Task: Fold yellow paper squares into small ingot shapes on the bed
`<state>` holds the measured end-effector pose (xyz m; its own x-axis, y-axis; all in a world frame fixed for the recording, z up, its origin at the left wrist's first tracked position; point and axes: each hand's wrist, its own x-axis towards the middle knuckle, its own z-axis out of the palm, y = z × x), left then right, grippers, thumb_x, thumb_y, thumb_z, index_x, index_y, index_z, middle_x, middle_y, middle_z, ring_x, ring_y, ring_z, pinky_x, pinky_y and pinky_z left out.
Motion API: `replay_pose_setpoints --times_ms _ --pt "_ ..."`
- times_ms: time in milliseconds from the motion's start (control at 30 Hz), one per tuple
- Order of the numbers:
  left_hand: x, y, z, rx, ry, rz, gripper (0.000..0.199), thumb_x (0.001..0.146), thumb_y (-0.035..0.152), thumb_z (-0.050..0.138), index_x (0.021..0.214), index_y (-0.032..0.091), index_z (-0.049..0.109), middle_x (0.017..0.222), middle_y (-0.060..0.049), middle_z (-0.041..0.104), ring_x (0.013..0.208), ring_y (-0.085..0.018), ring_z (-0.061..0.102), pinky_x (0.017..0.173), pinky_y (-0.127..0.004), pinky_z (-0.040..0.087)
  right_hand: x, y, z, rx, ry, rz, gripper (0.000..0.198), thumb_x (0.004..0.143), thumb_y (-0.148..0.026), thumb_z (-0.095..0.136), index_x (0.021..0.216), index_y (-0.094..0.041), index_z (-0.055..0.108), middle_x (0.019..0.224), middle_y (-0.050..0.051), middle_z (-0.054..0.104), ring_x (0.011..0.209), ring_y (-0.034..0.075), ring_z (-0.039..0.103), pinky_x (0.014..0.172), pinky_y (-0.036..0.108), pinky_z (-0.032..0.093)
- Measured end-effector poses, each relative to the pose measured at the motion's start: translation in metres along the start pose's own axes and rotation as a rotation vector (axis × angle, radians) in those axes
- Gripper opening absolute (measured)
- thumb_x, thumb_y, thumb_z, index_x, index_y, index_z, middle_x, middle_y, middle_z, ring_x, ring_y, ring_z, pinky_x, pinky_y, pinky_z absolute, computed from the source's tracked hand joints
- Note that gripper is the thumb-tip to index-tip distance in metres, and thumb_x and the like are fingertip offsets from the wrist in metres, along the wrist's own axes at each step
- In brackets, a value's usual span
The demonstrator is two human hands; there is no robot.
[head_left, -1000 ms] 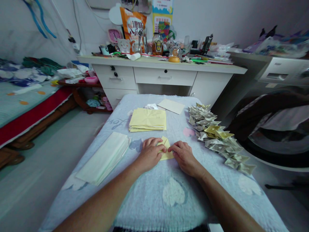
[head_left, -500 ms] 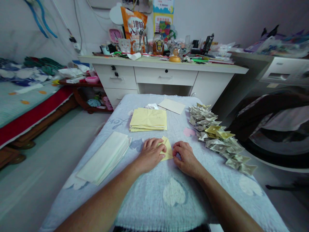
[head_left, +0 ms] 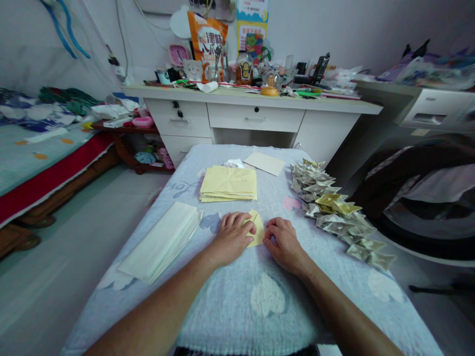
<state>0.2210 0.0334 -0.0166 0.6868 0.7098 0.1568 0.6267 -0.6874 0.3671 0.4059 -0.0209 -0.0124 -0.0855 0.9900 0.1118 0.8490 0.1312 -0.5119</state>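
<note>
A small folded piece of yellow paper [head_left: 257, 232] lies on the cloth between my hands, with diagonal creases and a pointed top. My left hand [head_left: 234, 235] rests over its left part, thumb and index finger holding it down. The fingers of my right hand [head_left: 281, 240] are bent together in a pinch at the paper's right edge. Just beyond is a stack of yellow paper sheets [head_left: 228, 184]. Left of my hands lies a stack of pale folded paper [head_left: 161, 242]. Rows of folded paper pieces [head_left: 330, 207], mostly grey with a few yellow, stand at the right.
A pale blue patterned cloth [head_left: 237, 306] covers the work surface. At its far end lie a cream card [head_left: 264, 163] and a crumpled white tissue [head_left: 233, 163]. Behind stands a cluttered white desk [head_left: 237, 118]; a washing machine [head_left: 426, 113] is on the right, a bed [head_left: 44, 163] on the left.
My right hand's fingertips have shifted very slightly left along the yellow paper's edge. My left hand and the paper stay in place.
</note>
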Motion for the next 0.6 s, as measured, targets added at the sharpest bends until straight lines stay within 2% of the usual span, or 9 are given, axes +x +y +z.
replay_pose_setpoints --times_ms 400,600 --pt "-0.0002 0.0014 -0.0019 -0.009 -0.017 -0.02 0.012 0.085 0.022 0.052 0.096 0.027 0.052 0.129 -0.001 0.047 0.124 -0.022 0.034 0.107 -0.045 0.022 -0.001 -0.0048 -0.0009 -0.079 -0.015 0.001 0.009 0.08 -0.015 0.051 0.078 -0.019 0.059 0.102 0.007 0.053 0.096 0.021 0.044 0.083 0.034 0.034" --pt "-0.0002 0.0002 -0.0003 -0.01 -0.008 -0.015 0.013 0.085 0.022 0.052 0.097 0.027 0.052 0.13 -0.001 0.046 0.125 -0.022 0.033 0.107 -0.045 0.022 -0.0018 0.0008 -0.0036 -0.014 -0.05 -0.006 0.025 0.072 -0.003 0.044 0.084 -0.02 0.059 0.103 0.004 0.053 0.1 0.02 0.043 0.085 0.033 0.033"
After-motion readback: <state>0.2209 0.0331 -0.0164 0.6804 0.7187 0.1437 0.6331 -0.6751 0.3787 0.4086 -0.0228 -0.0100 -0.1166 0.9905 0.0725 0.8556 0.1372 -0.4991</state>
